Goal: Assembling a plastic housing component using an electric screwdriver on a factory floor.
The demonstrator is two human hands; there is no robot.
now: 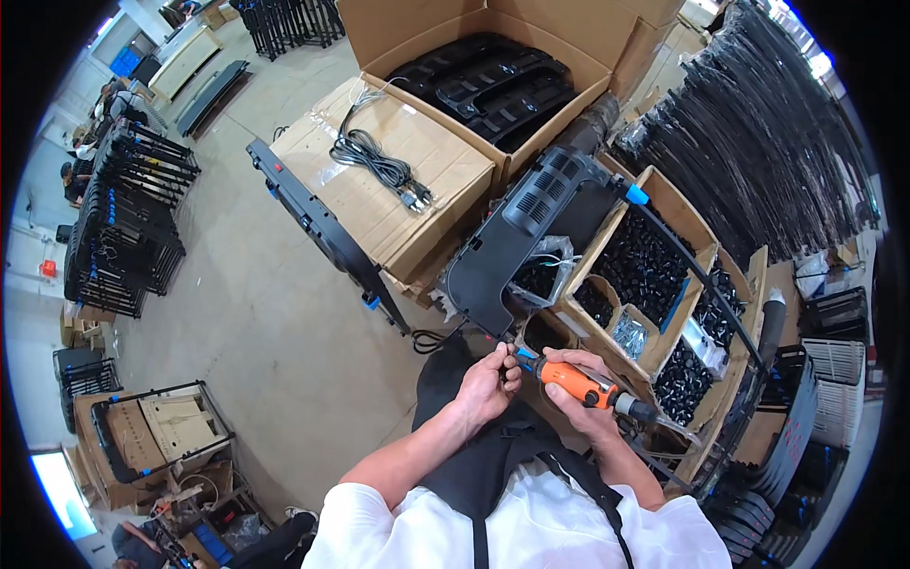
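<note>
Currently right hand (580, 398) clamped on driver (578, 381), left hand (485, 384) pinching its tip at panel (531, 237) edge; bare floor (265, 313) leftward

panel (517, 248): near the hands, leaning on the parts tray
parts tray (701, 245): right
cable (379, 163): on the far carton (445, 171)

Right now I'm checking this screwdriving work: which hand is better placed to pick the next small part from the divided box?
Left, probably. The right hand grips the orange electric screwdriver; the left hand only pinches at its tip beside the black panel, though the divided box sits rightward.
</note>
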